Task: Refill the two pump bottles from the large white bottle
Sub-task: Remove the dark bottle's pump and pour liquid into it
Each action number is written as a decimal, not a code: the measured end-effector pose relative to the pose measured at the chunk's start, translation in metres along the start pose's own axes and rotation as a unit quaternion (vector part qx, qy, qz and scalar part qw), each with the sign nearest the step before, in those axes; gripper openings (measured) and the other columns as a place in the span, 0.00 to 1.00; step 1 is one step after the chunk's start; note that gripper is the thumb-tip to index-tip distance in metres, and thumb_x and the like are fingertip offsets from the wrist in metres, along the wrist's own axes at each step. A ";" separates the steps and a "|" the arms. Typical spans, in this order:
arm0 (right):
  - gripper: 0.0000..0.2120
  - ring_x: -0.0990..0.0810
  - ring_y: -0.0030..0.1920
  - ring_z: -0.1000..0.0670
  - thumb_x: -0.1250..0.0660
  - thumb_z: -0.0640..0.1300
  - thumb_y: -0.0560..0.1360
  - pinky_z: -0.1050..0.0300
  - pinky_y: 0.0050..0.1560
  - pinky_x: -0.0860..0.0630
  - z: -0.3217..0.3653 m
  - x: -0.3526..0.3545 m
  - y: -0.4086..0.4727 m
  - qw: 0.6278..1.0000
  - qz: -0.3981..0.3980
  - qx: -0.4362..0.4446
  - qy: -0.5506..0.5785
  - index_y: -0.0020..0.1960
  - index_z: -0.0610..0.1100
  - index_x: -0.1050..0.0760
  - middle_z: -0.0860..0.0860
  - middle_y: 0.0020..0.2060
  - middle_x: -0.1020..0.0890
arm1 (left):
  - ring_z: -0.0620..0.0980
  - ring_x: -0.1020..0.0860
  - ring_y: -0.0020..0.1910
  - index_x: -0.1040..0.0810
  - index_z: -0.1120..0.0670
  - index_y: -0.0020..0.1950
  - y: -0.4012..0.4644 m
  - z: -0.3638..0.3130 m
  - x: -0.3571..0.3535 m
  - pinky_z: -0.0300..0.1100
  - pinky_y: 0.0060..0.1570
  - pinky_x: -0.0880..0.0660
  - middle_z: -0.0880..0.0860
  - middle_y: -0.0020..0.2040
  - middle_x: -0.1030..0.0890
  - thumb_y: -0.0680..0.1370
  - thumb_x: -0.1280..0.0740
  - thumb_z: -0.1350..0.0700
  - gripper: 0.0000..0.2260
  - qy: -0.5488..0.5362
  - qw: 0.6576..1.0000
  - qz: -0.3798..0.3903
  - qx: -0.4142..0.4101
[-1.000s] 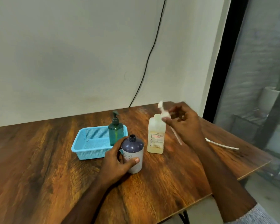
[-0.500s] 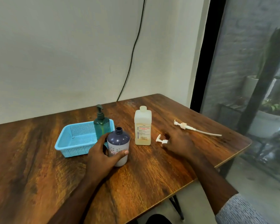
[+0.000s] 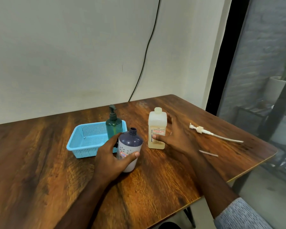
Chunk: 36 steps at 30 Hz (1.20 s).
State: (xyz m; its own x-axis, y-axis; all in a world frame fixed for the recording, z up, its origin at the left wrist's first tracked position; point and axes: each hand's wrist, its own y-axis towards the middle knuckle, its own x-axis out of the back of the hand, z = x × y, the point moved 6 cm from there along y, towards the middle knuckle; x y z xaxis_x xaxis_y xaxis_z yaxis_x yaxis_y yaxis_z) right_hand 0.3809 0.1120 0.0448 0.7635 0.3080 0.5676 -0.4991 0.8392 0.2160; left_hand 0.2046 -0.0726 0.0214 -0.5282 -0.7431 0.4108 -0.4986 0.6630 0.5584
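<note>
The table (image 3: 40,162) fills the lower frame. Left of centre sits a blue basket (image 3: 87,141) with the green pump bottle (image 3: 114,126) upright in its right end. At centre stands the white bottle (image 3: 156,128), upright, its long axis vertical, its neck open. The right hand (image 3: 175,138), fingers spread and gripping nothing, lies just right of it, thumb at its label, so this is the nearer hand for lifting it. The left hand (image 3: 112,156) grips the purple bottle (image 3: 130,151), uncapped, lower left of the white one. A pump (image 3: 203,131) lies at right.
</note>
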 end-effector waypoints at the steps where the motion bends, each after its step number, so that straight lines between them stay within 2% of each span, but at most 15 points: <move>1: 0.45 0.26 0.69 0.50 0.22 0.58 0.69 0.51 0.64 0.27 0.000 -0.007 0.004 0.999 0.005 -0.001 0.032 0.77 0.54 0.44 0.53 0.74 0.30 | 0.39 0.21 0.58 0.25 0.43 0.67 0.001 0.001 0.001 0.51 0.52 0.18 0.39 0.60 0.19 0.63 0.26 0.28 0.36 -0.001 1.000 0.004 0.001; 3: 0.41 0.22 0.62 0.52 0.22 0.56 0.69 0.59 0.55 0.24 -0.005 -0.018 0.011 0.995 0.002 -0.014 0.095 0.76 0.53 0.39 0.51 0.71 0.26 | 0.38 0.21 0.58 0.24 0.42 0.67 0.002 0.002 0.005 0.50 0.52 0.18 0.38 0.60 0.19 0.64 0.24 0.31 0.34 -0.007 1.000 0.009 0.000; 4: 0.40 0.21 0.61 0.52 0.22 0.56 0.69 0.59 0.54 0.23 -0.006 -0.022 0.013 0.994 -0.002 -0.018 0.112 0.75 0.53 0.38 0.51 0.70 0.25 | 0.38 0.21 0.58 0.24 0.40 0.65 0.002 0.002 0.007 0.49 0.52 0.18 0.36 0.59 0.19 0.64 0.23 0.33 0.32 -0.009 1.000 0.009 -0.004; 7: 0.44 0.21 0.63 0.50 0.22 0.58 0.67 0.45 0.60 0.20 -0.012 -0.029 0.015 0.992 -0.018 -0.009 0.123 0.76 0.55 0.40 0.52 0.70 0.25 | 0.37 0.21 0.57 0.23 0.39 0.64 0.005 0.003 0.014 0.48 0.53 0.19 0.34 0.58 0.19 0.62 0.21 0.35 0.32 -0.019 1.000 0.015 -0.005; 10: 0.46 0.25 0.68 0.49 0.23 0.59 0.69 0.42 0.65 0.23 -0.011 -0.033 0.007 0.994 -0.002 0.013 0.111 0.77 0.57 0.46 0.53 0.73 0.29 | 0.38 0.21 0.58 0.22 0.42 0.65 0.007 0.002 0.018 0.49 0.53 0.20 0.37 0.58 0.18 0.63 0.22 0.33 0.33 -0.011 0.999 0.024 -0.019; 14: 0.42 0.29 0.68 0.53 0.24 0.54 0.72 0.50 0.66 0.25 -0.002 -0.034 0.000 0.994 0.027 0.075 0.079 0.76 0.58 0.47 0.56 0.73 0.32 | 0.35 0.23 0.58 0.26 0.35 0.64 0.010 -0.001 0.024 0.40 0.52 0.22 0.31 0.59 0.21 0.64 0.25 0.31 0.31 0.012 0.999 0.034 -0.037; 19: 0.38 0.29 0.63 0.62 0.23 0.54 0.71 0.68 0.59 0.29 0.003 -0.035 -0.007 0.990 0.038 0.128 0.050 0.70 0.65 0.45 0.64 0.65 0.31 | 0.35 0.23 0.58 0.26 0.35 0.65 0.009 -0.001 0.026 0.41 0.52 0.21 0.32 0.59 0.21 0.63 0.27 0.27 0.32 0.025 0.998 0.043 -0.042; 20: 0.38 0.29 0.64 0.63 0.23 0.54 0.71 0.67 0.59 0.28 0.004 -0.035 -0.008 0.988 0.040 0.141 0.043 0.70 0.64 0.43 0.65 0.65 0.31 | 0.34 0.23 0.59 0.27 0.35 0.65 0.009 0.000 0.027 0.41 0.53 0.22 0.32 0.59 0.21 0.63 0.28 0.27 0.33 0.030 0.998 0.046 -0.041; 23: 0.38 0.29 0.68 0.59 0.22 0.54 0.70 0.54 0.65 0.25 0.006 -0.036 -0.011 0.982 0.038 0.181 0.027 0.73 0.60 0.39 0.61 0.68 0.28 | 0.30 0.26 0.60 0.29 0.35 0.67 0.008 0.004 0.030 0.38 0.54 0.23 0.31 0.60 0.24 0.62 0.29 0.25 0.36 0.048 0.997 0.057 -0.030; 26: 0.37 0.28 0.67 0.58 0.21 0.51 0.69 0.55 0.63 0.25 0.013 -0.037 -0.015 0.974 0.033 0.226 0.002 0.72 0.59 0.38 0.59 0.66 0.27 | 0.30 0.26 0.61 0.29 0.36 0.67 0.007 0.007 0.034 0.37 0.55 0.24 0.31 0.61 0.24 0.61 0.29 0.25 0.37 0.053 0.996 0.068 -0.020; 29: 0.38 0.27 0.67 0.53 0.23 0.51 0.69 0.46 0.61 0.22 0.016 -0.039 -0.016 0.964 0.027 0.262 -0.030 0.74 0.57 0.38 0.56 0.67 0.27 | 0.34 0.25 0.60 0.26 0.41 0.67 0.007 0.009 0.039 0.42 0.56 0.22 0.35 0.61 0.22 0.61 0.27 0.27 0.38 0.046 0.996 0.078 -0.020; 32: 0.37 0.28 0.67 0.52 0.25 0.51 0.70 0.50 0.63 0.23 0.023 -0.038 -0.021 0.952 0.010 0.302 -0.053 0.73 0.56 0.38 0.53 0.68 0.27 | 0.37 0.23 0.61 0.24 0.43 0.67 0.009 0.009 0.045 0.44 0.57 0.21 0.37 0.62 0.21 0.60 0.25 0.30 0.38 0.052 0.995 0.082 -0.024; 34: 0.37 0.29 0.68 0.53 0.26 0.52 0.70 0.56 0.65 0.28 0.029 -0.038 -0.024 0.946 0.004 0.317 -0.062 0.74 0.56 0.39 0.53 0.69 0.27 | 0.36 0.23 0.60 0.24 0.42 0.66 0.009 0.008 0.049 0.41 0.56 0.23 0.37 0.61 0.21 0.60 0.24 0.32 0.37 0.057 0.994 0.085 -0.025; 36: 0.37 0.30 0.68 0.54 0.26 0.52 0.70 0.58 0.65 0.30 0.032 -0.040 -0.026 0.943 0.004 0.325 -0.070 0.74 0.56 0.40 0.53 0.69 0.27 | 0.34 0.24 0.60 0.26 0.40 0.66 0.008 0.007 0.052 0.36 0.54 0.25 0.36 0.61 0.21 0.60 0.25 0.32 0.36 0.059 0.994 0.084 -0.028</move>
State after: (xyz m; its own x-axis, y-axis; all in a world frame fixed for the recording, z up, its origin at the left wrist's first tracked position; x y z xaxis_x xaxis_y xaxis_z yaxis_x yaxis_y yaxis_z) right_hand 0.3503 0.0641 0.0417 0.7202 0.2128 0.6603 -0.6847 0.3715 0.6271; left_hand 0.1685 -0.1054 0.0426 -0.5153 -0.6298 0.5812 -0.3687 0.7751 0.5131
